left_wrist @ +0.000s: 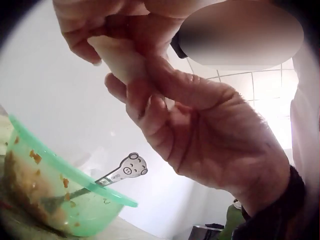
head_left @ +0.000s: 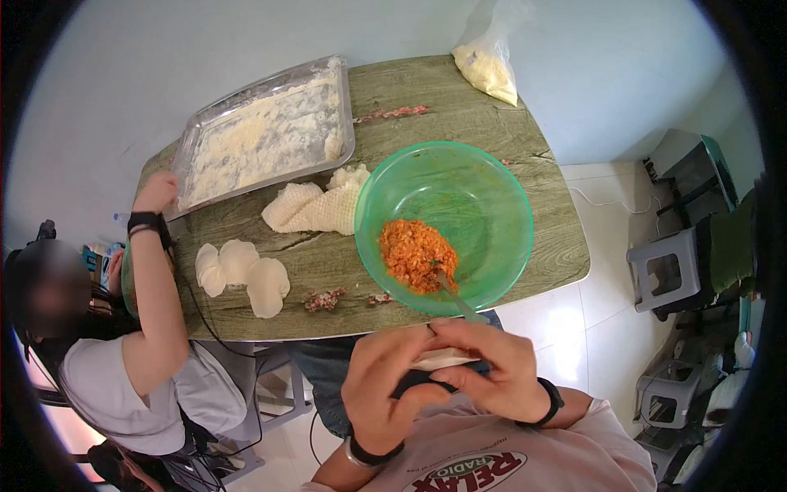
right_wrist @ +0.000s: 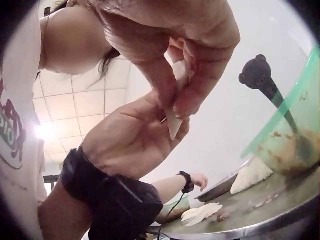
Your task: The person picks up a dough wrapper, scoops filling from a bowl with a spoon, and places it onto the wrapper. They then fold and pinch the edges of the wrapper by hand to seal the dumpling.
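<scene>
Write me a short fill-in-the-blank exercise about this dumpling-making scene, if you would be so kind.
1. The bowl holding the orange filling is ____ in colour.
2. The spoon resting in that bowl has a handle end shaped like a ____.
3. The left hand and right hand together pinch one dumpling wrapper, whose colour is ____.
Missing words: green; bear; white.

On our wooden table (head_left: 467, 123) we see a green bowl (head_left: 447, 187) of orange filling (head_left: 416, 254) with a spoon (head_left: 456, 300) in it, a floured metal tray (head_left: 246, 102), loose round wrappers (head_left: 243, 275) and a plastic bag (head_left: 490, 66).
</scene>
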The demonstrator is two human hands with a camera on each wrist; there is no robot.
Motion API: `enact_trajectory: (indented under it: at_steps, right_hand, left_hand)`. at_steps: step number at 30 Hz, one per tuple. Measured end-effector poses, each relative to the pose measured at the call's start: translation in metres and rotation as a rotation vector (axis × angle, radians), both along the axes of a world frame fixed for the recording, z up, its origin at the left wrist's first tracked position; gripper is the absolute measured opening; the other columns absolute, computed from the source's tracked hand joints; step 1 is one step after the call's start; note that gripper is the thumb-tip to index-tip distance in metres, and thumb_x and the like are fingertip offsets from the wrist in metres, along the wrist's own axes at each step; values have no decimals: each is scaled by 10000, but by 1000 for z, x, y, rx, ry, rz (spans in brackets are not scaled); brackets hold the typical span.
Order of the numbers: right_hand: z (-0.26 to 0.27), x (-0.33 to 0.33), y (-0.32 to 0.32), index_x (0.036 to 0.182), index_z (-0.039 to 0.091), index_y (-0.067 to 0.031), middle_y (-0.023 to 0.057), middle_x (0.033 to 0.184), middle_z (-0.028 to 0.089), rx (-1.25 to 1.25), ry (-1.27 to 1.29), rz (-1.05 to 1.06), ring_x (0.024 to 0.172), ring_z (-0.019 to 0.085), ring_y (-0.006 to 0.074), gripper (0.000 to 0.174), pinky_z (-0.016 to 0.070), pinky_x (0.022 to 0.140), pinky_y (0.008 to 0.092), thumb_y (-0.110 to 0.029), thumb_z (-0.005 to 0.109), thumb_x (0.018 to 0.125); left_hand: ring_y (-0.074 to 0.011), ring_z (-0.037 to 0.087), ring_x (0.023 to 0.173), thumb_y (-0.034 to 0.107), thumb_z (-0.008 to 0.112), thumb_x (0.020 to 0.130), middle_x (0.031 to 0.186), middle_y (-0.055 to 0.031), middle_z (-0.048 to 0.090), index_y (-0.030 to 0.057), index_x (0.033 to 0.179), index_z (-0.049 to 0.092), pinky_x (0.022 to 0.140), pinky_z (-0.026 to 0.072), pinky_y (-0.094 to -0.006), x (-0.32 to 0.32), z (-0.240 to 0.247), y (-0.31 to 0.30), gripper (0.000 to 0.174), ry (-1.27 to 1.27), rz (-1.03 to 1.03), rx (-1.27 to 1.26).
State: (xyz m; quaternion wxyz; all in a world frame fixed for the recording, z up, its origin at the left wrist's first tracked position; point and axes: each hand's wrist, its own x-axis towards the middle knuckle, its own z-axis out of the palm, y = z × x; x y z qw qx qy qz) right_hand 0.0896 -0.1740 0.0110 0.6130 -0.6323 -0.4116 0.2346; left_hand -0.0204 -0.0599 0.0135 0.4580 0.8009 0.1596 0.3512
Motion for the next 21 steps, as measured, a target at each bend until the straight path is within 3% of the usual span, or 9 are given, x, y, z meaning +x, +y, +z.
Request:
enact_trajectory:
  at_steps: [1,2,4,5,7,9,12,15,21]
  right_hand:
    - [0,1,-1,1224,529,-19,134,974,636,-1,0,0,889,655,213,479,530,733,289,24,673,770]
    - [0,3,-3,1233,514,-17,132,1009,632,53,152,20,938,640,203,477,521,780,288,28,667,783]
    - [0,4,-4,1231,483,1,127,1092,606,156,417,81,1030,596,189,459,487,872,296,47,651,806]
    - [1,4,-4,1231,483,1,127,1092,606,156,417,81,1030,596,189,459,487,872,296,47,651,806]
    - [3,4,-4,1191,492,20,116,1098,598,155,684,184,1041,584,179,409,484,870,288,55,640,812]
    - [1,0,-3,1180,495,25,111,1079,597,140,738,204,1030,582,171,391,484,867,283,60,633,816]
    - [1,-3,-1,1157,503,30,96,1033,596,113,783,228,983,587,157,339,493,839,274,47,612,837]
    - [5,-3,-1,1125,514,32,77,984,593,75,782,229,916,600,144,265,510,786,262,7,585,872]
    - [-1,-8,0,1038,550,25,55,943,582,75,726,187,844,603,128,151,518,708,238,-49,558,906]
  left_hand:
    - [-298,572,981,277,778,673,1116,-151,592,-7,1150,586,833,453,-358,1,3,1,588,-8,19,-120]
    - [-311,510,1153,383,789,648,1296,-204,493,-40,1306,448,951,402,-361,-9,-13,10,854,8,-111,-201]
    - [-302,488,1186,420,766,670,1323,-209,467,-49,1319,426,973,382,-354,-10,-21,12,870,-4,-182,-282]
    - [-293,466,1218,457,742,692,1351,-214,440,-58,1332,403,994,363,-346,-10,-23,12,888,-14,-254,-365]
    - [-287,446,1240,482,690,738,1373,-215,413,-64,1348,371,1008,346,-342,-7,-21,8,878,-21,-337,-446]
    - [-281,426,1262,508,638,784,1396,-216,385,-70,1363,339,1022,330,-339,-2,-17,2,871,-32,-420,-526]
    - [-243,488,1185,466,418,913,1401,-202,384,-75,1372,320,980,369,-315,3,-17,-2,716,-104,-449,-700]
    - [-236,517,1142,461,405,918,1387,-195,407,-79,1356,350,963,384,-309,-1,-12,-3,698,-71,-440,-825]
    - [-236,498,1182,336,360,961,1336,-211,464,-81,1325,401,980,372,-314,0,-14,-3,556,-43,-339,-563]
